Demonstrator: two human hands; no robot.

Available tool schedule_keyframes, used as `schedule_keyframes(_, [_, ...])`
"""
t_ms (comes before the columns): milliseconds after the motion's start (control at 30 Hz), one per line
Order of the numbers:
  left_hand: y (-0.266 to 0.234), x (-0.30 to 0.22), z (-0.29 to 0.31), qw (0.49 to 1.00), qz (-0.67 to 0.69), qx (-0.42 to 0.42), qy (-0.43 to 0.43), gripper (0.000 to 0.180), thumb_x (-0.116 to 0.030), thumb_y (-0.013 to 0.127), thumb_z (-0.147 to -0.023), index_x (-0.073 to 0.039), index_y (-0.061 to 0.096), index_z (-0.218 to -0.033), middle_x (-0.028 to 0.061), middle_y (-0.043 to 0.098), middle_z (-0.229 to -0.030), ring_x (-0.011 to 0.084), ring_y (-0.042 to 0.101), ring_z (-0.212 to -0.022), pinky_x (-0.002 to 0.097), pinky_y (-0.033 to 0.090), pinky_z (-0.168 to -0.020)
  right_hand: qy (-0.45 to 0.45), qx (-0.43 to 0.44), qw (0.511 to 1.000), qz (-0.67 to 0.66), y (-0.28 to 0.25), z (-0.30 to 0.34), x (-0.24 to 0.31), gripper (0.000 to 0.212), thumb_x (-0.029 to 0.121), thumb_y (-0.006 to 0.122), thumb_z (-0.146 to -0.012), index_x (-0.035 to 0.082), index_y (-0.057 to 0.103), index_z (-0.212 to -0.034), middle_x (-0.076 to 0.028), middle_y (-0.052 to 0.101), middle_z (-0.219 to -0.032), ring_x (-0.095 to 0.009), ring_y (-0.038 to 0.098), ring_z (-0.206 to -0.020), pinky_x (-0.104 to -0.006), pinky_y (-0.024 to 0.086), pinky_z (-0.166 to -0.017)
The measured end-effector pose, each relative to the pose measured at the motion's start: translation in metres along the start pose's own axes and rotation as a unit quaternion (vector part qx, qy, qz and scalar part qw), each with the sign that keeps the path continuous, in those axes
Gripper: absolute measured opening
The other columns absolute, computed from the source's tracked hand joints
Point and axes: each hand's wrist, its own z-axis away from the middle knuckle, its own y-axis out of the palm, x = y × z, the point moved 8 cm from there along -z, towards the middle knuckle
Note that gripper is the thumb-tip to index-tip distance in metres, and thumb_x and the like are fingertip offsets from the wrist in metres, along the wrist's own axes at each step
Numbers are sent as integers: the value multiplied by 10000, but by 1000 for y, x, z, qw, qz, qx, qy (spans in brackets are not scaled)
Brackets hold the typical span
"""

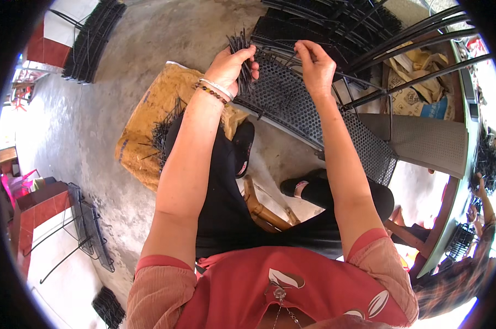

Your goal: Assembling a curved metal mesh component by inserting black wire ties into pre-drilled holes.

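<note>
My left hand [230, 68] is closed around a bundle of thin black strips [240, 50], whose ends stick out above and below the fist. To its right, my right hand [317, 68] is raised with thumb and fingertips pinched together; whatever is between them is too small to make out. Beneath and between both hands lies a long black perforated panel [297, 92], slanting from the far middle down to the right. By my left knee, more loose black strips [163, 134] are heaped on a yellow-brown sack [141, 118] on the floor.
Black bristly racks [319, 35] are piled beyond the panel, and another stack [94, 41] stands far left. Black bars [418, 46] jut in from the right. A wire rack [89, 225] leans at left. A co-worker's hand [481, 186] works at the right-hand table.
</note>
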Motion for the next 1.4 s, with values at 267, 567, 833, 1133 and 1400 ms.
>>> schedule_keyframes(267, [9, -3, 4, 1000, -6, 20, -6, 132, -141, 598, -818, -22, 544, -830, 46, 526, -704, 140, 527, -600, 272, 470, -481, -40, -34, 997, 64, 2, 10, -5, 143, 116, 609, -841, 20, 642, -941, -42, 657, -808, -86, 611, -726, -211, 477, -665])
schedule_keyframes(567, [11, 2, 6, 997, 49, 38, -45, 114, -84, 556, -806, -1, 571, -882, 72, 552, -722, 171, 564, -631, 308, 520, -559, -42, -41, 996, 63, 5, 14, -7, 138, 120, 618, -834, 17, 643, -923, -42, 653, -788, -83, 600, -678, -215, 475, -632])
schedule_keyframes(833, [21, -3, 10, 997, 12, 79, -18, 113, -88, 625, -800, -26, 570, -877, 67, 587, -816, 164, 604, -711, 307, 545, -623, -152, -26, 980, 129, 13, 23, 9, 121, 100, 648, -781, 15, 648, -867, -100, 613, -750, -201, 602, -614, -268, 473, -579])
schedule_keyframes(1133, [22, -5, 11, 997, -11, 81, -2, 140, -93, 649, -789, -36, 570, -889, 51, 575, -832, 150, 594, -726, 302, 546, -633, -98, -45, 987, 121, 10, 23, 7, 120, 110, 651, -782, 11, 650, -850, -113, 621, -715, -180, 595, -579, -270, 464, -552])
schedule_keyframes(1400, [18, -4, 10, 998, 1, 62, -17, 112, -79, 607, -798, -20, 574, -888, 57, 565, -819, 152, 584, -715, 308, 551, -618, -137, -32, 978, 155, 14, 23, 6, 120, 101, 639, -782, 8, 648, -857, -134, 628, -754, -222, 610, -604, -289, 473, -565])
